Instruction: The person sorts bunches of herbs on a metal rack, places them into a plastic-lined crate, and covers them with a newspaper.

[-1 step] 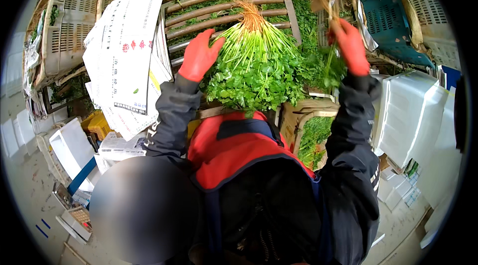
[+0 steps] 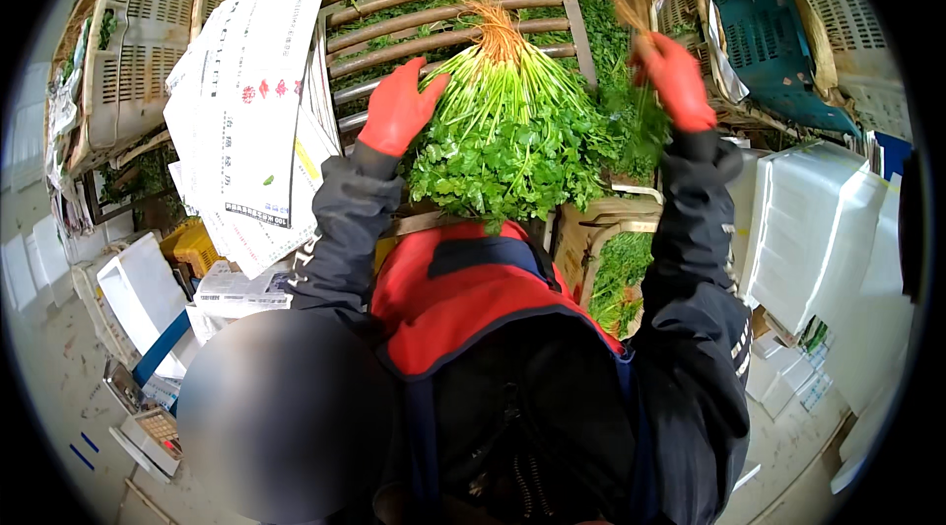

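Note:
A fanned bunch of coriander-like herbs [image 2: 517, 145] lies on a slatted rack [image 2: 434, 17], its thin brown roots pointing away and its leaves toward me. At the bunch's left edge is my left hand [image 2: 399, 109], in a red glove, with thumb and fingers apart and nothing held. The thumb tip reaches the pale stems; I cannot tell whether it presses them. My right hand [image 2: 680, 81], also red-gloved, is closed on a few rooted herb stems [image 2: 623, 7] right of the bunch. Their roots stick up past the fingers, and their leaves [image 2: 645, 121] hang below, blurred.
Stacked printed paper sheets [image 2: 246, 101] cover the rack's left side. More loose greens [image 2: 606, 27] lie right of the slats, and others fill a beige crate [image 2: 576, 239] near my waist. Plastic crates [image 2: 138, 42] stand left, a teal crate [image 2: 754, 22] and white foam boxes [image 2: 813, 219] right.
My right hand has shifted slightly left, toward the bunch, carrying the herb stems with it. The left hand has barely moved.

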A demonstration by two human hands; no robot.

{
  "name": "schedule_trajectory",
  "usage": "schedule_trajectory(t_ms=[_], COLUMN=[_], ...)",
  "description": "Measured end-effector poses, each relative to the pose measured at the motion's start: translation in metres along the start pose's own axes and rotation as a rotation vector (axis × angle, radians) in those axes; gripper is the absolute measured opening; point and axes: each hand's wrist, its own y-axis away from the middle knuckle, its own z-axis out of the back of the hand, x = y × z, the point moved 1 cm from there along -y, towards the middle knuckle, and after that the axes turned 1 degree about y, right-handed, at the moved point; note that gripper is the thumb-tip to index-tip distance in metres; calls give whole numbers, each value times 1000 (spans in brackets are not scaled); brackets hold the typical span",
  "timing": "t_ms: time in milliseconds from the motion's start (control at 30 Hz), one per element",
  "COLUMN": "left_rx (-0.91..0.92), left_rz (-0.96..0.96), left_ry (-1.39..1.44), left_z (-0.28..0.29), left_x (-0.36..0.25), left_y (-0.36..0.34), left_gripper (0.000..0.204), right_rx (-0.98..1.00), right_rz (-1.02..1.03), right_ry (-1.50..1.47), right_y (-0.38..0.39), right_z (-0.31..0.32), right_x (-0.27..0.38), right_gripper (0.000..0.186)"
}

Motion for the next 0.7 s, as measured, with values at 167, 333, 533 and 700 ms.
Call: schedule_trajectory(t_ms=[167, 333, 533, 700], left_rx=[146, 76, 161, 207], left_rz=[168, 69, 39, 300], left_ry=[-234, -380, -248, 73], left_z=[-31, -30, -33, -34], left_x=[15, 14, 4, -26], left_y=[2, 5, 19, 37], left_gripper=[63, 54, 55, 67], right_rx=[121, 89, 331, 237], right_rz=[124, 185, 80, 34], right_ry=[6, 256, -10, -336], right_y=[-71, -52, -24, 38], right_z=[-116, -116, -120, -165], right_x=[-32, -38, -49, -7], right_gripper=[46, 54, 78, 83])
